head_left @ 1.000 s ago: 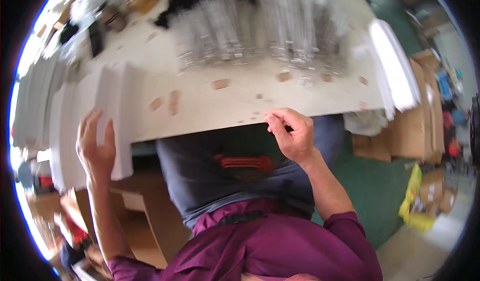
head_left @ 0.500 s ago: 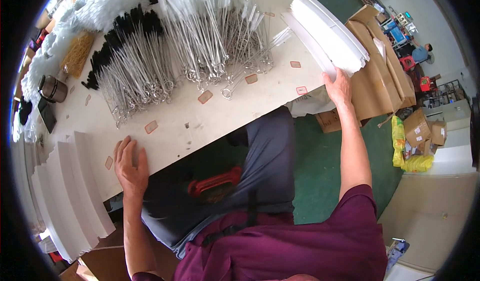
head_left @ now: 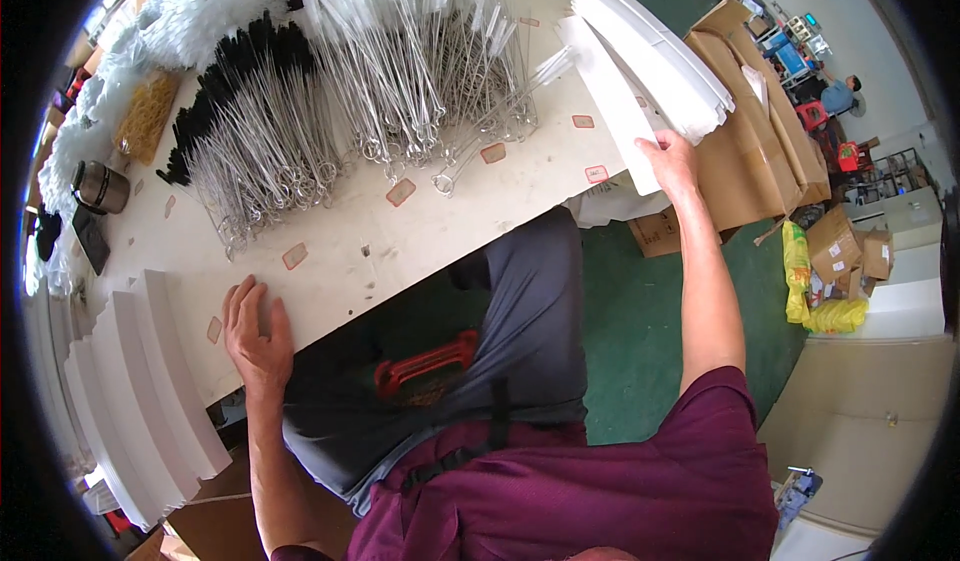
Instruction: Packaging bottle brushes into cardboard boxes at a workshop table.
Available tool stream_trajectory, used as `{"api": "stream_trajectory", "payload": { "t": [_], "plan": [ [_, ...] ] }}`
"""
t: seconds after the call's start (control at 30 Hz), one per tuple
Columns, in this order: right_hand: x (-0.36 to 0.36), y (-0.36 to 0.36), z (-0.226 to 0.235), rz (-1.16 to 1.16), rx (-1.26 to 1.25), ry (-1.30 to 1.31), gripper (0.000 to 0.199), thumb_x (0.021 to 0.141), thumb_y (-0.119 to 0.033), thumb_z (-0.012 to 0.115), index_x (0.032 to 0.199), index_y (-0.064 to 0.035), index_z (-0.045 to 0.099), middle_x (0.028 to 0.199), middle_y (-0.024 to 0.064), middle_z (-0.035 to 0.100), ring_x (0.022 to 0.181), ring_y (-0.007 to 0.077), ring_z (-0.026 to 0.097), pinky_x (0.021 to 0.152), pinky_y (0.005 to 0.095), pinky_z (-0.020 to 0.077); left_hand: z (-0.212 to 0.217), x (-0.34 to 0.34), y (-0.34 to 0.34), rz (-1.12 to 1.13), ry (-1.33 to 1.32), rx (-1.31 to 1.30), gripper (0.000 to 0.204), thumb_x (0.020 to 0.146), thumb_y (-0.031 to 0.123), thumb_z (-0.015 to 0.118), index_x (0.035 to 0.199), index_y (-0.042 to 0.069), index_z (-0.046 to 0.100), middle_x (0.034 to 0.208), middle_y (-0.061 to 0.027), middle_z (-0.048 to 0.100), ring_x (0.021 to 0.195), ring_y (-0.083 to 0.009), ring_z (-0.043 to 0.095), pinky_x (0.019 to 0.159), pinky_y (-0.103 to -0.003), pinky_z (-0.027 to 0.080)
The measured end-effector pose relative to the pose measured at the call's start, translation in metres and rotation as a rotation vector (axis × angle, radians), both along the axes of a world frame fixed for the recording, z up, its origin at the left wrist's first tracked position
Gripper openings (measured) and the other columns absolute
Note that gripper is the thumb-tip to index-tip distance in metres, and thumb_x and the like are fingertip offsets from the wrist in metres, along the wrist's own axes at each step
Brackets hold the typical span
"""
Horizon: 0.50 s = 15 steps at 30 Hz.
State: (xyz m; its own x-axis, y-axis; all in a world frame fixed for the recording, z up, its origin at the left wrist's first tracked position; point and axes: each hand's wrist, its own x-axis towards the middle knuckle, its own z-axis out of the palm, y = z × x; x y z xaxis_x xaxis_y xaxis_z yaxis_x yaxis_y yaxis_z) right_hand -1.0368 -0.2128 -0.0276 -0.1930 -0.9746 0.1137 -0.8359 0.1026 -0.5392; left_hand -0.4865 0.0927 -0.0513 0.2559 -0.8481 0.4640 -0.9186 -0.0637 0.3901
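Observation:
My right hand (head_left: pixel 674 166) pinches the near end of a long flat white card strip (head_left: pixel 612 101), which lies slanting beside the stack of similar white strips (head_left: pixel 655 56) at the table's right end. Resting on the table's near left edge, my left hand (head_left: pixel 258 336) is open, fingers stretched and holding nothing. Across the far side lie wire-handled brushes with looped ends: a pile with black bristles (head_left: pixel 265 126) and a pile with white bristles (head_left: pixel 405 71). A few of the white ones stick out toward the card strips.
Folded white card pieces (head_left: pixel 135 391) stand at the left end. Behind them are a metal cup (head_left: pixel 100 187), a dark phone-like slab (head_left: pixel 91 241), a bundle of tan bristly material (head_left: pixel 148 116) and white fluffy bags (head_left: pixel 205 11). Cardboard boxes (head_left: pixel 745 151) stand right of the table.
My right hand has drawn one white strip away from the stack, to the left and toward me. My left hand stays on the table edge.

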Motion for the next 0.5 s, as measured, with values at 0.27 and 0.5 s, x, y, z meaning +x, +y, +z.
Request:
{"api": "stream_trajectory", "payload": {
  "t": [0.27, 0.5],
  "plan": [
    [0.044, 0.04, 0.02, 0.113, -0.33, -0.607, 0.023, 0.097, -0.016, 0.072, 0.107, 0.0045, 0.071, 0.089, 0.0017, 0.071, 0.073, 0.0081, 0.063, 0.065, 0.0267, 0.0514, 0.0, 0.004, 0.006, -0.006, 0.032, -0.008, 0.028, 0.086, 0.001, 0.07, 0.113, -0.004, 0.069, 0.124, -0.0236, 0.068, 0.121, -0.0448, 0.061, 0.104, -0.05, 0.048],
    [0.127, 0.119, 0.068, 0.569, 0.065, -0.843, 0.014, 0.1, -0.014, 0.07, 0.098, -0.0002, 0.069, 0.082, -0.0019, 0.067, 0.069, 0.0039, 0.059, 0.061, 0.0223, 0.048, 0.042, -0.037, 0.011, -0.228, -0.087, -0.078, 0.045, 0.078, 0.007, 0.078, 0.121, 0.001, 0.067, 0.132, -0.0227, 0.065, 0.124, -0.0429, 0.061, 0.108, -0.052, 0.047]
  ]
}}
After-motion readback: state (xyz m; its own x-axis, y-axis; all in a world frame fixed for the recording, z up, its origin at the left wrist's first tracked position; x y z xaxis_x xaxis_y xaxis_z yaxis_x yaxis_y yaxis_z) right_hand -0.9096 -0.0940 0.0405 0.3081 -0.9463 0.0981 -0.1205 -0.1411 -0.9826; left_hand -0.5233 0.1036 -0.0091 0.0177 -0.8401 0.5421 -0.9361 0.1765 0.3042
